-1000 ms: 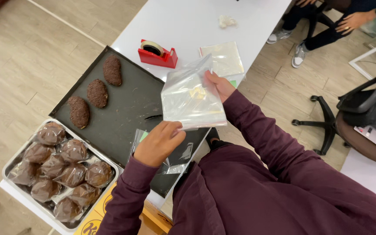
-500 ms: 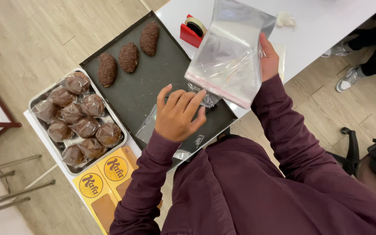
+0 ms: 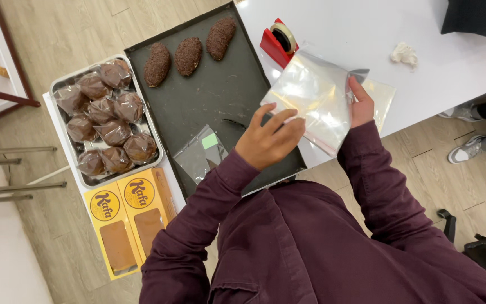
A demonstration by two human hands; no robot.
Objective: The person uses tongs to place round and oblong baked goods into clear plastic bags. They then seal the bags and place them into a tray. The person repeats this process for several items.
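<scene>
My right hand (image 3: 361,102) holds a clear plastic bag (image 3: 316,98) by its edge above the white table (image 3: 338,34). My left hand (image 3: 268,138) reaches to the bag's near edge, its fingers spread and touching it. Below my hands lies a dark baking tray (image 3: 209,95) with three chocolate-coated oval pastries (image 3: 188,55) at its far end. Another small clear bag with a green label (image 3: 202,151) lies on the tray near my left hand.
A metal tray (image 3: 148,132) at the left holds several pastries wrapped in clear bags. Two yellow boxes (image 3: 122,219) lie beside it. A red tape dispenser (image 3: 278,42) and a crumpled white scrap (image 3: 405,54) sit on the table. Another person's shoes (image 3: 465,149) show at the right.
My left hand rose from the dark tray to the bag's edge. The bag came lower and flatter in my right hand. The view shifted.
</scene>
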